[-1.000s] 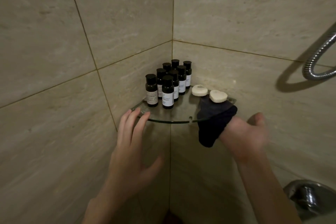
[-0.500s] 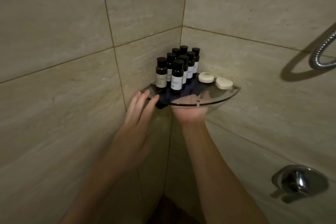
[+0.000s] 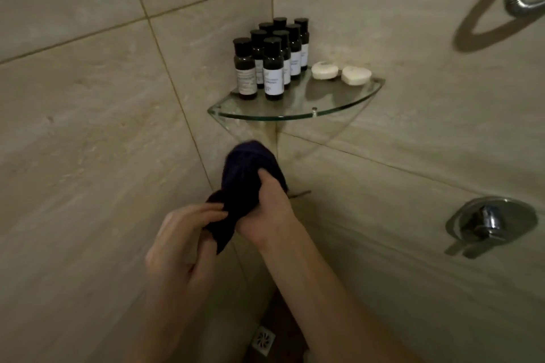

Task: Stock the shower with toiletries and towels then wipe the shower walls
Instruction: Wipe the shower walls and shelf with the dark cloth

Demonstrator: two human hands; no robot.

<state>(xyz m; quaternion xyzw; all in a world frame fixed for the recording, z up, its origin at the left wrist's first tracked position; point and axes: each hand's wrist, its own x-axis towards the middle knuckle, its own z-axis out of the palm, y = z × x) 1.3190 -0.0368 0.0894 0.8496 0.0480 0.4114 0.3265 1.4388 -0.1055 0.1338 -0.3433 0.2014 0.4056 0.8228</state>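
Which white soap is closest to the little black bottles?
The left soap, lying right beside the bottles on the glass shelf. The other soap sits farther right, near the shelf's end.

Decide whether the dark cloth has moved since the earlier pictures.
Yes. The dark cloth has moved down, from against the glass shelf to well below its edge.

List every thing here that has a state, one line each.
Glass shelf: mounted in the corner.
Bottles: upright, capped, clustered on the shelf's left.
Soap bars: two, lying side by side on the shelf's right.
Cloth: bunched, held below the shelf.
Right hand: grips the cloth.
Left hand: pinches the cloth's lower end.
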